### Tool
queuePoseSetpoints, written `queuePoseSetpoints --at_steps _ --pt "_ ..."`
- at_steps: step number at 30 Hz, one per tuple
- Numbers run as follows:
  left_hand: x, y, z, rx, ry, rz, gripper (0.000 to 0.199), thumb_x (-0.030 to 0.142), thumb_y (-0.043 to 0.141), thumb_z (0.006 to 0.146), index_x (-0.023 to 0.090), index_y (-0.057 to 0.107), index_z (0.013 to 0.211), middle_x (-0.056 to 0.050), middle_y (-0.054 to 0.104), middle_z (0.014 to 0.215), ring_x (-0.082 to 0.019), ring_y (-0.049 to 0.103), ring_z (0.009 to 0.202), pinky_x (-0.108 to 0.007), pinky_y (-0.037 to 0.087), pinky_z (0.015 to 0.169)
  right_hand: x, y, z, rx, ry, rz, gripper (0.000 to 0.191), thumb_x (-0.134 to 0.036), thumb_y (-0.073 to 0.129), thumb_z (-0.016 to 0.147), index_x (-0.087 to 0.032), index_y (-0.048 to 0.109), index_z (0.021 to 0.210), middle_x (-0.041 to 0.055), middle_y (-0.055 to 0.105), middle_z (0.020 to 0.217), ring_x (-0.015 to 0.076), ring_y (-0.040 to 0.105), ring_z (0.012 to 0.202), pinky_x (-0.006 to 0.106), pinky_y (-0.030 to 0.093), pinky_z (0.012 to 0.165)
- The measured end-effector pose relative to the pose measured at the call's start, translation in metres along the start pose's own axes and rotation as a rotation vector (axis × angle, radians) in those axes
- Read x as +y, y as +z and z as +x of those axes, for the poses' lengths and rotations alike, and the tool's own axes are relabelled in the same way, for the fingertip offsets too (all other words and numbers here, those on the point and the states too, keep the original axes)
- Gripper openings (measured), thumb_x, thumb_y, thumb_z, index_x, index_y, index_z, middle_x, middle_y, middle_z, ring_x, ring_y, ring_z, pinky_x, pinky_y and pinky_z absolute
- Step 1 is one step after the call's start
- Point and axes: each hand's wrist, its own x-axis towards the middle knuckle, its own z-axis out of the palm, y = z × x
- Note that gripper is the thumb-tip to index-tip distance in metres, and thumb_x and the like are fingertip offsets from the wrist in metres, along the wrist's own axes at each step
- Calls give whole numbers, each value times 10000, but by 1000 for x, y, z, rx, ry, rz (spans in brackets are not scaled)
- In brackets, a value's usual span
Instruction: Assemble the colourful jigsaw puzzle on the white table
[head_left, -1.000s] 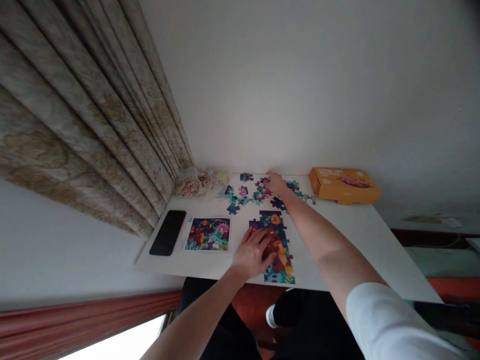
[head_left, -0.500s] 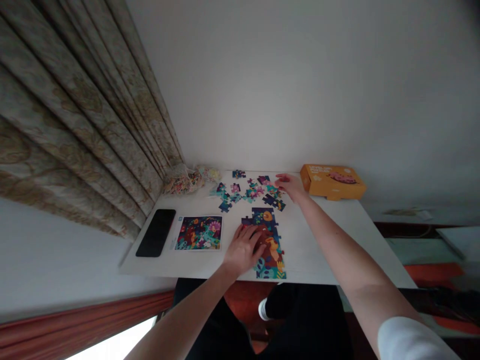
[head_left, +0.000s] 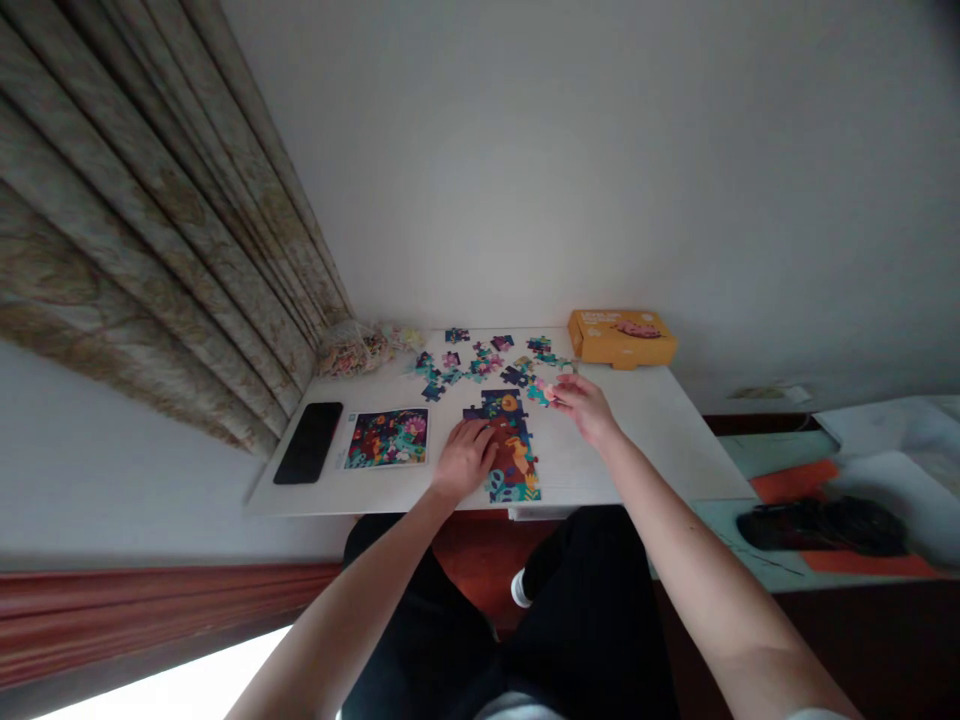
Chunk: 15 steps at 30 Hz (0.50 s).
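Observation:
My left hand (head_left: 465,458) lies with its fingers stretched out on the left side of a partly joined jigsaw puzzle (head_left: 516,450), covering some of it. The joined part shows brown, orange and teal shapes near the table's front edge. To the right and a little above it, my right hand (head_left: 585,405) pinches a jigsaw puzzle piece (head_left: 540,391) with teal and pink on it. Loose puzzle pieces (head_left: 481,362) are scattered behind the joined part. A picture card (head_left: 386,439) of the colourful scene lies left of my left hand.
On the white table (head_left: 645,450) a black phone (head_left: 308,443) lies at the left. Clear bags of small coloured bits (head_left: 358,347) sit at the back left by the curtain (head_left: 187,190). An orange box (head_left: 622,338) stands at the back right against the wall.
My right hand has come back toward me from the far pieces, with a puzzle piece now in its fingers. My left hand stays on the joined puzzle. The view has shifted.

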Motion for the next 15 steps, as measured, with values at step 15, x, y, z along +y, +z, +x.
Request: queuePoseSetpoints --at_steps 15 --pt "1 -10 12 -63 43 -63 261 208 528 1005 215 735 1163 -105 724 1252 -240 677 1180 -437 545 1085 21 -50 -5 196 -115 -385 479 -579 850 541 -231 622 779 -18 667 601 204 667 617 337 538 622"
